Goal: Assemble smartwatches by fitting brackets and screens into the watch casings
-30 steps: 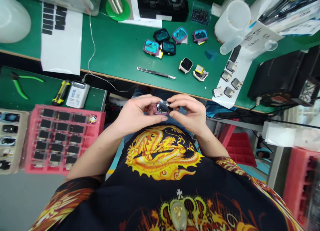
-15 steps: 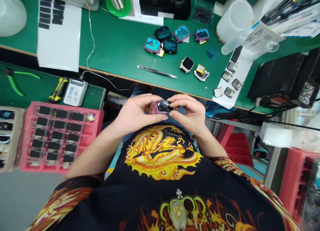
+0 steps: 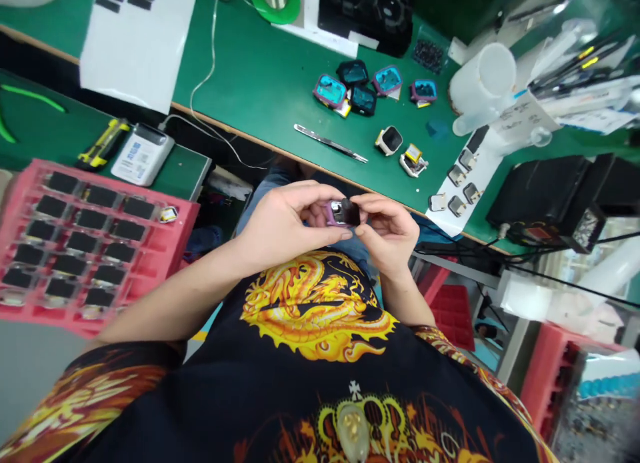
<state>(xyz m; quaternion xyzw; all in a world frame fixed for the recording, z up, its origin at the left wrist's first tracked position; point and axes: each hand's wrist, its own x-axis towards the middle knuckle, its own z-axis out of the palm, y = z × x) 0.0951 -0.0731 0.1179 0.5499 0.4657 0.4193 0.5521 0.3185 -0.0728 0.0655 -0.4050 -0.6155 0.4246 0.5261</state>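
Note:
My left hand (image 3: 280,226) is closed around a small purple watch case (image 3: 330,213) in front of my body. A dark watch screen (image 3: 351,213) stands tilted at the right side of the case, its edge pinched by the fingers of my right hand (image 3: 393,233). Whether the screen is joined to the case I cannot tell. On the green bench beyond my hands lie metal tweezers (image 3: 330,144), a white watch (image 3: 389,141) and an opened white watch case (image 3: 414,161) with a yellow battery.
Several purple and black watch cases (image 3: 331,90) lie farther back on the bench (image 3: 260,96). At right are a white cup (image 3: 483,79), small parts on a white strip (image 3: 456,206) and a black box (image 3: 540,199). A pink tray (image 3: 165,249) of screens stands at left.
The camera view has turned and shifted. In my right fingers, the screen has tilted from a shiny grey face to a darker one and stands more upright. Both hands keep their hold.

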